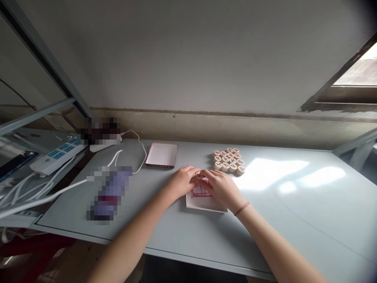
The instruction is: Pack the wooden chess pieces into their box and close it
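Observation:
My left hand and my right hand meet over a white tray that holds a folded sheet with red grid lines. Both hands have their fingers curled, and a round wooden game piece is pinched between their fingertips above the tray's far edge. A red band circles my right wrist. Behind the tray, several round wooden pieces with printed characters lie packed together in rows on the table.
An open box lid with a dark red rim lies at the back centre-left. White cables run to power strips on the left. A blurred purple object lies at left. Sunlight patches fall on the grey table at right.

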Available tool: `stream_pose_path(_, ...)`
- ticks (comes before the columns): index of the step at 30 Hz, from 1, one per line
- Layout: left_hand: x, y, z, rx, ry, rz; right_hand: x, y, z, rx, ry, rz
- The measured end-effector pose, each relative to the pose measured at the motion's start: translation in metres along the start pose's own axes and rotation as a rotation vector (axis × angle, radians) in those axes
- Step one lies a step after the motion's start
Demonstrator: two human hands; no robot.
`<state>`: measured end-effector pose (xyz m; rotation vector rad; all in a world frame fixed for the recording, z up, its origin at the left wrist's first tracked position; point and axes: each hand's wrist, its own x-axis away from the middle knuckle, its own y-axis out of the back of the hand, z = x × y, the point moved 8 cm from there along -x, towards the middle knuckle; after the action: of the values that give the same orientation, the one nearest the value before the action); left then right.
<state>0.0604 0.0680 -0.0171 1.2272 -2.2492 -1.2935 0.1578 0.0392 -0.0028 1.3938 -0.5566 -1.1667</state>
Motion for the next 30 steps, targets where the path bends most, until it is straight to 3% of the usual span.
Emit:
stream_pose_path(7, -0.002, -0.003, -0.002, -0.091, 0.029, 0.005, 0.000, -0.001, 0.000, -0.070, -0.045, 0.059)
stream_pose_path(10, -0.002, -0.003, -0.001, -0.109, 0.026, -0.001, -0.001, 0.009, -0.010, -0.166, -0.106, 0.029)
stream_pose_path(14, 0.000, -0.002, 0.002, -0.109, 0.021, -0.002, 0.000, 0.045, -0.062, -0.346, -0.350, -0.190)
stream_pose_path(17, 0.000, -0.001, 0.003, -0.076, 0.011, 0.009, 0.004, 0.068, -0.117, -0.302, -0.621, -0.332)
stream_pose_path(19, 0.000, -0.001, 0.004, -0.067, 0.017, 0.008, -0.003, 0.068, -0.141, -0.213, -0.689, -0.251)
stream_pose_path(22, -0.001, -0.001, 0.003, -0.091, 0.033, 0.005, -0.024, 0.053, -0.162, -0.080, -0.668, -0.057)
stream_pose_path(30, 0.000, -0.001, 0.003, -0.106, 0.043, 0.007, -0.063, 0.001, -0.180, 0.018, -0.697, 0.476)
